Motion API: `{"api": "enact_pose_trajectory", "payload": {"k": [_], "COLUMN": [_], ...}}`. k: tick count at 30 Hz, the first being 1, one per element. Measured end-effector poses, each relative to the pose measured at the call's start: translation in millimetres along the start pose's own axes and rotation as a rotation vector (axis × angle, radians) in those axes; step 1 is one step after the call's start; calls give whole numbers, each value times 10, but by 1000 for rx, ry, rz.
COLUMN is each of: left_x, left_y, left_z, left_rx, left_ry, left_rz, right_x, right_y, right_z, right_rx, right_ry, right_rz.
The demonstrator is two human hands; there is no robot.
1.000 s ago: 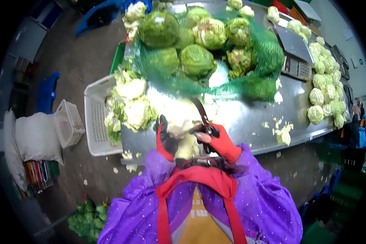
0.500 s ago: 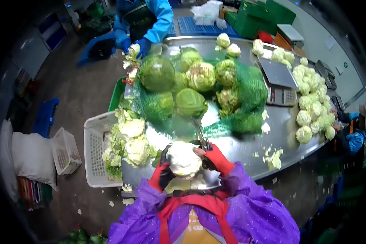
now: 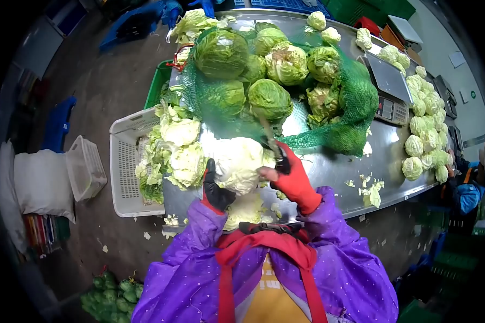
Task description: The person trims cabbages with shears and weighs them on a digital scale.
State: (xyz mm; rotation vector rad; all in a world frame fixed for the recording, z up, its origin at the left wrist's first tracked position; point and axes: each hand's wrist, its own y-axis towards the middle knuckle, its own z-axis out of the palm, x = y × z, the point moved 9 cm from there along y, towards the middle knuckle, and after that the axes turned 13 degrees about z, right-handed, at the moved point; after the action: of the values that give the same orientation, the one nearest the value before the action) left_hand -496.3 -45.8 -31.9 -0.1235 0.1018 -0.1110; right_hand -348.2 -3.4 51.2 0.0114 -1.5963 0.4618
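Note:
A pale, trimmed cabbage (image 3: 236, 166) is in front of me at the near side of the metal table. My left hand (image 3: 219, 189), in a black and red glove, holds it from the left side with the thumb and fingers against it. My right hand (image 3: 292, 176), in a red and black glove with bare fingertips showing, grips a knife (image 3: 268, 134) to the right of the cabbage. The blade is blurred and points away from me. Loose pale leaves (image 3: 243, 211) lie just below the cabbage.
Green cabbages (image 3: 270, 100) lie in a green mesh bag (image 3: 355, 107) beyond my hands. A white crate (image 3: 125, 172) with leaves stands left. A scale (image 3: 390, 91) and piled trimmed cabbages (image 3: 423, 124) are right. A co-worker's blue-gloved hand (image 3: 203, 6) shows at the top.
The cabbage and both hands have moved away from my body, and the cabbage looks turned. My view has tilted down, so the co-worker is mostly out of frame.

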Motion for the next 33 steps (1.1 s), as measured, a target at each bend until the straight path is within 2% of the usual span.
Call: {"api": "enact_pose_trajectory", "payload": {"k": [1,2,5,6,9,13,14,16,17,18,19,21,24,28,30,33], "left_x": [-19,-36,-28,-35,-55,-60,-59,62,99,83,29,-224,-600,-855,-1095,-1012], "left_y": [25,35,-53,-129,-254,-230,-230,-312,-317,-298,-245,-53,190,454,701,865], "left_z": [-59,-105,154,118,190,95,25,41,97,193,187,382,659,1133,917,1048], "left_rx": [-9,-18,0,13,-39,-119,-122,-99,-75,-121,-93,-56,11,257,248,92], "left_ry": [8,15,68,261,408,321,368,100,-29,90,-68,104,120,-111,716,-12], "left_rz": [18,37,47,0,-47,56,82,3,-33,-10,13,154,228,266,438,353], "right_x": [182,337,81,147,185,72,-83,-117,-240,-338,-390,-396,-615,-1264,-1436,-1633], "right_y": [45,41,303,287,274,331,376,351,352,328,307,197,-32,-426,-605,-719], "right_z": [113,170,150,184,245,258,160,25,-81,-142,-194,-392,-665,-913,-903,-790], "right_rx": [1,-70,61,116,211,158,120,55,5,4,10,-67,-137,-165,-163,-127], "right_ry": [-124,-394,-41,85,114,124,177,346,335,363,388,274,143,176,203,198], "right_rz": [-132,-170,-3,80,167,85,149,230,309,349,376,348,393,467,484,469]}}
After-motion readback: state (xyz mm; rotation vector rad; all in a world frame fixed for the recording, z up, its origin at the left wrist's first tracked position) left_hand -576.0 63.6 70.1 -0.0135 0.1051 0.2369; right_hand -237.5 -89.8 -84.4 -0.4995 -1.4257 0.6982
